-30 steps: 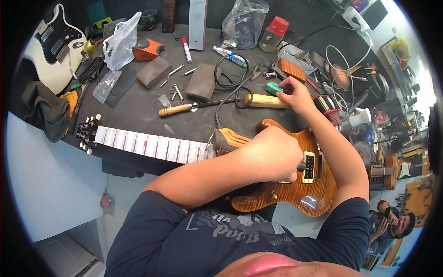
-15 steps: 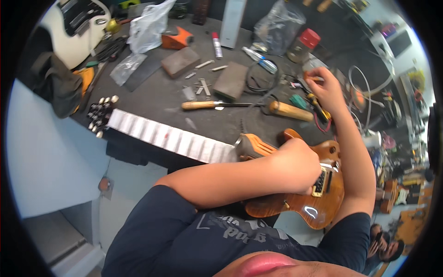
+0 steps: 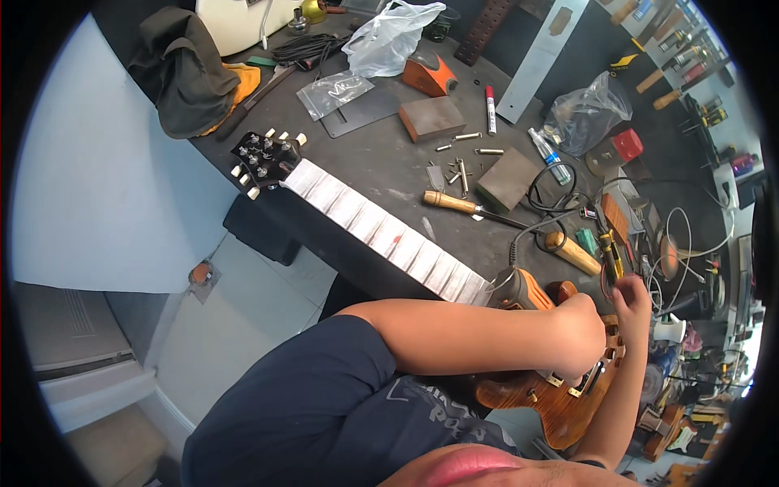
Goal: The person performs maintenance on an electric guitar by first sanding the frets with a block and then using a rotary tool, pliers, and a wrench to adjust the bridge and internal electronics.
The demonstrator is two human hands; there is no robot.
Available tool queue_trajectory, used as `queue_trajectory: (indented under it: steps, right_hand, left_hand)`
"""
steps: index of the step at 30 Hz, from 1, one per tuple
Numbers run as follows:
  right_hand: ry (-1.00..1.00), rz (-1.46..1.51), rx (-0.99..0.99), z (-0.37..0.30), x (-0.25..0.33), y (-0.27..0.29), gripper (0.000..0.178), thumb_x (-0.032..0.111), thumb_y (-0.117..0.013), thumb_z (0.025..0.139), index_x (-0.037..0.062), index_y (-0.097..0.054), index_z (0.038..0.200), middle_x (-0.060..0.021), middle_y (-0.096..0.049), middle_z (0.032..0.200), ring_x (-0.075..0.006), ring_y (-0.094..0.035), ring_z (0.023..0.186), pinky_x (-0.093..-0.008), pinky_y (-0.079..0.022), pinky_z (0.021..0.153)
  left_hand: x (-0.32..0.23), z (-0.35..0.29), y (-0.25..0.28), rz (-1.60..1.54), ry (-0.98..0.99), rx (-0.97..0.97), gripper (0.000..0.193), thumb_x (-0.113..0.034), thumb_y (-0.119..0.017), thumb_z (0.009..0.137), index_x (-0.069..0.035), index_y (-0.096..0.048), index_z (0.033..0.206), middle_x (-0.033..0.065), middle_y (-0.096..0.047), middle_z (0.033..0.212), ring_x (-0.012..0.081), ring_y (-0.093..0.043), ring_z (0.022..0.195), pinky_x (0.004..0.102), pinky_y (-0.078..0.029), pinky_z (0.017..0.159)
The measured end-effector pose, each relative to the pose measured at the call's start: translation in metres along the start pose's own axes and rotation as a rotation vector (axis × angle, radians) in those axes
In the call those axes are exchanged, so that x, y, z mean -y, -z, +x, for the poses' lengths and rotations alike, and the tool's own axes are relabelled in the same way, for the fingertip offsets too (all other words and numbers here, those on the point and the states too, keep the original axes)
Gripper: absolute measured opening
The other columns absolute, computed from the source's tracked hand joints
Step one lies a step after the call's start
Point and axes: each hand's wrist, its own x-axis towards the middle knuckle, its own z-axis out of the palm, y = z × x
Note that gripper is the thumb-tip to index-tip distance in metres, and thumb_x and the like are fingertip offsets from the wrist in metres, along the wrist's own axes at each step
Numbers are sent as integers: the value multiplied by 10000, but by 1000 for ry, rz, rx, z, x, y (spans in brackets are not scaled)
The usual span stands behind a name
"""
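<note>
An amber-brown electric guitar [image 3: 568,414] lies at the near bench edge, its neck running up to the left. Pale tape strips [image 3: 385,235] cover the fretboard, and the black headstock [image 3: 264,158] has cream tuner buttons. My left hand [image 3: 578,337] is closed in a fist over the guitar's body, beside its pickups; whatever it grips is hidden. By the neck joint sits an orange-and-grey corded power tool [image 3: 527,288], partly behind my left forearm. My right hand [image 3: 633,302] is at the body's far right edge, fingers curled together; their contents cannot be made out. Yellow-black pliers [image 3: 610,252] lie just beyond it.
A wooden-handled tool [image 3: 450,202], a wooden cylinder [image 3: 574,253] and abrasive-looking blocks [image 3: 509,178] lie on the dark bench. Behind them are a glue tube [image 3: 549,156], a red-capped jar [image 3: 617,152] and plastic bags [image 3: 389,36]. Loose cables [image 3: 560,191] coil at the right.
My right hand has come back from among the tools at the far right of the bench to the guitar body. My left hand stays over the guitar. The whole view has turned and shifted.
</note>
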Motion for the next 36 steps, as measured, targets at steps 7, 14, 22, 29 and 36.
queue_trajectory:
  steps: [7,14,22,29,36]
  right_hand:
    - [-177,103,-236,-139,-59,47,68,22,-676,1005,9,-654,1068,-13,-651,969,-101,-605,888,-275,-504,804]
    - [-392,400,-579,-269,-161,28,155,137,-690,1050,52,-667,1177,2,-659,1012,-94,-624,873,-259,-522,772]
    - [-303,963,-800,-251,-145,8,176,113,-682,1021,10,-686,1164,-59,-686,1009,-164,-657,926,-295,-511,793]
    - [-210,1381,-771,-291,-177,6,288,185,-643,1046,7,-659,1272,-104,-693,1112,-222,-659,1011,-333,-549,931]
    - [-181,1302,-802,-280,-193,-3,291,154,-615,1048,-7,-636,1289,-109,-696,1101,-229,-668,1026,-339,-554,959]
  left_hand:
    - [-3,-1,2,7,0,73,319,-428,-742,862,-127,-839,897,61,-782,852,233,-753,798,414,-549,649]
    - [-8,0,6,-1,41,100,415,-475,-728,883,-81,-835,958,96,-791,883,279,-782,885,461,-595,723]
    - [-9,-5,26,1,86,198,371,-415,-683,890,-68,-802,946,132,-764,839,315,-763,839,457,-594,761]
    - [-15,9,25,32,121,208,380,-405,-659,900,-56,-789,975,139,-748,789,315,-749,770,449,-597,751]
    - [-19,4,24,33,60,130,398,-429,-640,905,-57,-774,948,171,-750,805,360,-750,781,477,-596,743]
